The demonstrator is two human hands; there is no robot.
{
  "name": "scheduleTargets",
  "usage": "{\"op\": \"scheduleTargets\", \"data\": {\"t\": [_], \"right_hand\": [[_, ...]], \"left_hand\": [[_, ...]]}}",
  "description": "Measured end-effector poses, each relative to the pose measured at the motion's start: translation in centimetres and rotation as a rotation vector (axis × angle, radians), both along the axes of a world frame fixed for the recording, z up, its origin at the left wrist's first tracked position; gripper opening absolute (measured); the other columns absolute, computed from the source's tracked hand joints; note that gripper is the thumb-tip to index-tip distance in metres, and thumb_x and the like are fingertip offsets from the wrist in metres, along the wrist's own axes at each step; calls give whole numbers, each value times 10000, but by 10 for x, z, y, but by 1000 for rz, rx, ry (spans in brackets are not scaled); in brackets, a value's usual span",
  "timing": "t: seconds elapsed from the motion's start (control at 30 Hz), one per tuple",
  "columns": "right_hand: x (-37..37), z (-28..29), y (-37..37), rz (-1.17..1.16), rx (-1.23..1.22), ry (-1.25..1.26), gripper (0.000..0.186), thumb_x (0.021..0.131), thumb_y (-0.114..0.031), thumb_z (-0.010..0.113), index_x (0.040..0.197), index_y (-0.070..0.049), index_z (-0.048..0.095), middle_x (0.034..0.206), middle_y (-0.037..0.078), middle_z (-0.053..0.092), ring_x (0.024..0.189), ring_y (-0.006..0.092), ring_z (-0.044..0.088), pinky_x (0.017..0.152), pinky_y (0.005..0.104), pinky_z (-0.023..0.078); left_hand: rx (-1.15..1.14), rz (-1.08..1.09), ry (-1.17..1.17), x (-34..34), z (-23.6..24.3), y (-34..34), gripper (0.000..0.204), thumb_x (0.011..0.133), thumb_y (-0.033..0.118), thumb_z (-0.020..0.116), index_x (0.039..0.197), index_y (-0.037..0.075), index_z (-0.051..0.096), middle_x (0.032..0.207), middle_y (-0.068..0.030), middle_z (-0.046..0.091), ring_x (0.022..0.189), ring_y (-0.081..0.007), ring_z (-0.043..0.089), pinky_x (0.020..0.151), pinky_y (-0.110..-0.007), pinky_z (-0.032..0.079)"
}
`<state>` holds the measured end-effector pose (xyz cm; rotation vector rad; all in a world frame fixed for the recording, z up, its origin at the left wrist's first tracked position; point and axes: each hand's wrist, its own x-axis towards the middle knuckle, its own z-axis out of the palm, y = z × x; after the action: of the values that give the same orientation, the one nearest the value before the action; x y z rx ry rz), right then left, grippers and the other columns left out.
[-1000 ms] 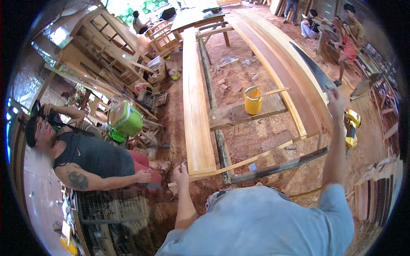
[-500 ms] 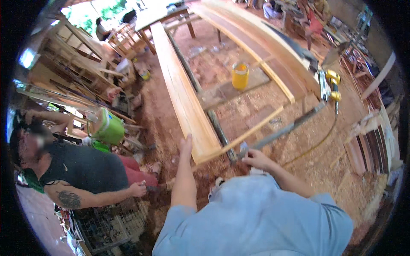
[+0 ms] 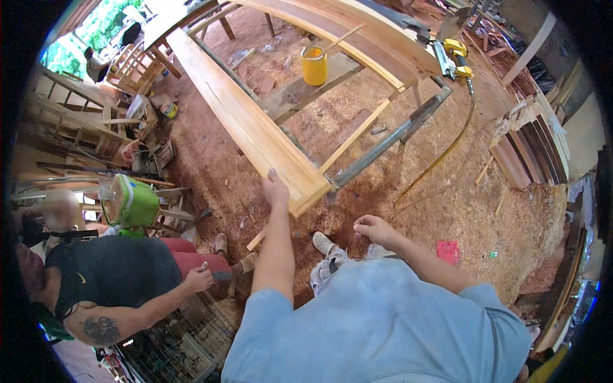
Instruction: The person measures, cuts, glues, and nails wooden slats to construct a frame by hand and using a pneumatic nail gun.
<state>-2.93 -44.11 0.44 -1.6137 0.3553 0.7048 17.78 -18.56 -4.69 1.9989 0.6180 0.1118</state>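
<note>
A long pale wooden board point(image 3: 246, 121) runs away from me across metal rails, a narrow strip edging its near end. Over the board's left edge, close to that end, my left hand point(image 3: 276, 189) is closed, thumb on top and the other fingers mostly hidden. My right hand point(image 3: 378, 231) hangs apart from the wood, to the right of the board's end, thumb and fingers pinched together; anything between them is too small to make out. Beyond the right hand, a thin wooden strip point(image 3: 357, 133) spans from the board toward a second, wider panel point(image 3: 364, 32).
A yellow pot point(image 3: 314, 67) with a stick stands on a crosspiece. The yellow nail gun point(image 3: 456, 59), with its hose point(image 3: 463, 137), is at the metal rail's point(image 3: 396, 133) far end. At left stands a person point(image 3: 115, 274) near a green container point(image 3: 135, 199). Stacked slats point(image 3: 533, 150) lie right.
My right hand has drawn back from the board's near corner toward my body. The left hand stays on the board's edge. The view has shifted, moving the scene leftward and up.
</note>
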Motion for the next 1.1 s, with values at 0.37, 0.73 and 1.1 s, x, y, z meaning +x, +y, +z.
{"op": "scheduleTargets", "data": {"t": [0.37, 0.73, 1.1], "right_hand": [[-64, -92, -36, -749, 211, -98, 243, 890, -163, 676, 1073, -23, 602, 923, 57, 651, 811, 201, 640, 677, 359, 529], [-261, -59, -234, -998, 66, -181, 186, 871, -88, 654, 1022, -42, 556, 847, 25, 629, 676, 166, 613, 552, 336, 504], [-447, -12, -255, -1425, 363, -14, 414, 967, -341, 508, 1234, -27, 554, 1166, 158, 637, 1011, 294, 652, 873, 453, 549]], "left_hand": [[18, -139, 56, -216, -5, -161, 505, 1010, 386, 395, 1012, -97, 543, 969, -334, 621, 968, -495, 588, 843, -536, 445], [-188, -479, 26, -228, -34, -156, 507, 928, 437, 607, 704, -17, 581, 665, -93, 589, 629, -186, 526, 549, -391, 412], [-1156, 37, -21, -101, -15, -122, 516, 1003, 428, 444, 1331, 32, 486, 1207, -161, 600, 1022, -313, 624, 813, -440, 541]]}}
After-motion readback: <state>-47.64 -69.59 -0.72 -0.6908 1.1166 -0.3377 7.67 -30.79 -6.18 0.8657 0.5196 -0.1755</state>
